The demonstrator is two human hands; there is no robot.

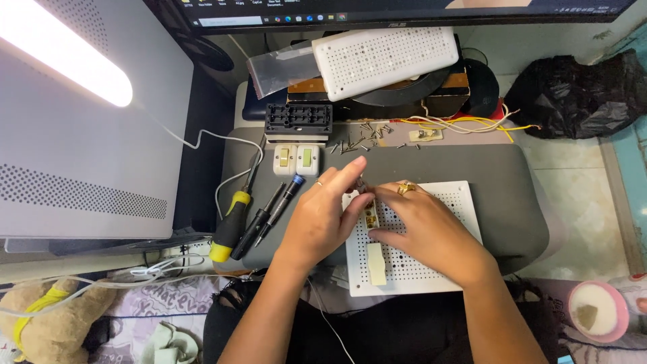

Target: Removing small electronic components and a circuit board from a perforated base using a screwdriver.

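Observation:
My left hand (323, 216) and my right hand (421, 226) meet over a white perforated board (458, 202) lying on a grey mat (512, 202). Between the fingertips of both hands sits a small cream and brass part (370, 214), standing on the board. My left fingers pinch its top; my right fingers press it from the right side. A ring shows on each hand. A cream strip (376, 263) lies lower on the same board.
Two cream switches (295, 160) and a black socket block (298, 119) lie behind my left hand. A yellow-handled screwdriver (229, 226) and two dark drivers (273, 209) rest at the left. Loose screws (360, 138), yellow wires (465, 123), a second perforated board (384, 59), and a monitor stand behind.

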